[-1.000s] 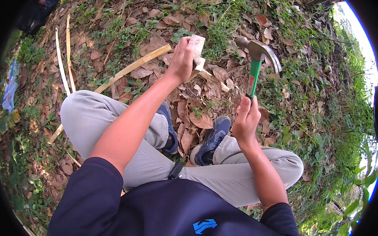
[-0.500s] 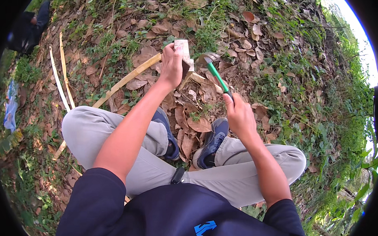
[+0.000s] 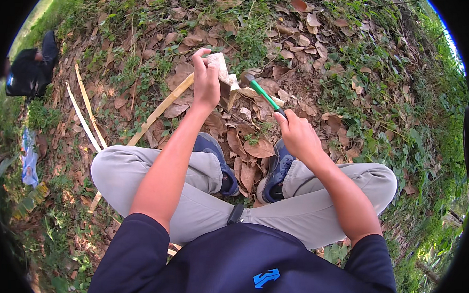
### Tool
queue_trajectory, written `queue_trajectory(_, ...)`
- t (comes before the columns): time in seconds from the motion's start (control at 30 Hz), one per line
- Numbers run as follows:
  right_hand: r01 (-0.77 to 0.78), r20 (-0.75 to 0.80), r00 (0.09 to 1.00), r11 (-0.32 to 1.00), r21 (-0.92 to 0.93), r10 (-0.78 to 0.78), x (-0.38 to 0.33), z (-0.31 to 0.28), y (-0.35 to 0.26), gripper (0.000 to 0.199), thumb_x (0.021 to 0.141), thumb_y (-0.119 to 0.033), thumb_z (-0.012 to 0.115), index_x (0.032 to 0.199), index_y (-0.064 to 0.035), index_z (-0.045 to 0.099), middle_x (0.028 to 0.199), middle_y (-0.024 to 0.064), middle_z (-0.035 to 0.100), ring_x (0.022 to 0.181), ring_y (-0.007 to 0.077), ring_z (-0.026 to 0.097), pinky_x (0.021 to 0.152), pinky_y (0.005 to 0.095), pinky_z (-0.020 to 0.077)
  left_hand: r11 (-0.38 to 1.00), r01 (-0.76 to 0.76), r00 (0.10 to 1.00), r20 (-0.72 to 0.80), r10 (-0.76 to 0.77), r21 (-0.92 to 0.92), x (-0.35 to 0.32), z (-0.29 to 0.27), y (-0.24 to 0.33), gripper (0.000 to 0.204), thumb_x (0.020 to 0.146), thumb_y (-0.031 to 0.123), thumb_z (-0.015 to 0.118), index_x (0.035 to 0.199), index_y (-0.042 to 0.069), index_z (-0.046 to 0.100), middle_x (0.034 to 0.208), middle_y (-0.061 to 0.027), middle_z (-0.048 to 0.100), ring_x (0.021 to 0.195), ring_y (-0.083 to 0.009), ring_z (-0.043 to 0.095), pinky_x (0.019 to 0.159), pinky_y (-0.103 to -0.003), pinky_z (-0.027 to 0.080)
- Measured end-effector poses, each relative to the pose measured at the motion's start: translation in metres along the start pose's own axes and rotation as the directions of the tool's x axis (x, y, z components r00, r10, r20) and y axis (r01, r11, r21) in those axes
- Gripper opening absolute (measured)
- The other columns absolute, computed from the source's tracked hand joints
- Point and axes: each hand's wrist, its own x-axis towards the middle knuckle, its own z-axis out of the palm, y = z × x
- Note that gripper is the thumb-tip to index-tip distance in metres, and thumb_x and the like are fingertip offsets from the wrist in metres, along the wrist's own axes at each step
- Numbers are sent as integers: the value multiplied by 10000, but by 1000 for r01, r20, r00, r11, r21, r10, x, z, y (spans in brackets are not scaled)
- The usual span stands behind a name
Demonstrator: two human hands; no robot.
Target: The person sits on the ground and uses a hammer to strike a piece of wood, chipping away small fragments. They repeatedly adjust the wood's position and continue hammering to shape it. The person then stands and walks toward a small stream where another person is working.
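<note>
My left hand (image 3: pixel 206 85) is wrapped round a pale wooden block (image 3: pixel 219 66), its far end showing past the fingers. At the block's right side a smaller light piece of wood (image 3: pixel 232 84) sticks out. My right hand (image 3: pixel 298 136) grips a hammer (image 3: pixel 264 96) with a green shaft and a dark grip end. The hammer's head is right beside that smaller piece; whether they touch I cannot tell. A long pale wooden strip (image 3: pixel 163 107) runs from under my left hand toward my left knee. Another piece of wood (image 3: pixel 264 97) lies low behind the hammer.
Dry brown leaves (image 3: pixel 259 148) and green plants cover the ground. Two thin wooden strips (image 3: pixel 84 113) lie left of my knee. Farther left are a blue plastic sheet or bag (image 3: pixel 29 159) and a person in dark clothes (image 3: pixel 29 76). My shoes (image 3: pixel 277 173) stand close below the work.
The hammer's head has swung left and down to the small piece of wood by the block. My left hand stays on the block. The whole view has shifted slightly.
</note>
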Motion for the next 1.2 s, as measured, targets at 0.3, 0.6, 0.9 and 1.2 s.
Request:
queue_trajectory(0.3, 58, -121, 992, 987, 152, -40, -18, -17, -28, 398, 1052, -443, 448, 1024, -60, 553, 676, 226, 644, 712, 494, 641, 624, 575, 480, 999, -15, 989, -149, 8, -44, -3, -1, 0, 343, 1044, 252, 310, 1095, -26, 506, 1029, -133, 533, 963, -252, 507, 905, -342, 411)
queue_trajectory(0.6, 83, -45, 996, 991, 101, -79, -20, -27, -39, 367, 1061, -386, 444, 979, -36, 516, 692, 257, 643, 700, 521, 622, 641, 592, 477, 890, -303, 937, -64, 344, 340, -9, 3, -22, 245, 1024, 135, 384, 1101, -52, 524, 1139, -212, 522, 1068, -375, 490, 952, -455, 382)
queue_trajectory(0.9, 115, -6, 993, 993, 13, -115, -12, -21, -29, 377, 1055, -407, 452, 1003, -34, 478, 715, 279, 642, 732, 514, 631, 665, 616, 480, 999, -32, 990, -133, 37, 38, -8, 5, -22, 349, 1061, 213, 290, 1128, -39, 521, 1129, -188, 530, 1058, -377, 481, 980, -431, 361)
queue_trajectory(1.2, 130, -47, 991, 987, 89, -126, -17, -7, -26, 359, 1058, -393, 450, 1032, -40, 510, 688, 255, 641, 719, 502, 640, 655, 609, 479, 951, 143, 975, -128, -183, -274, -5, 9, -10, 387, 1068, 286, 271, 1116, -9, 516, 1065, -167, 553, 1042, -285, 504, 974, -390, 382)
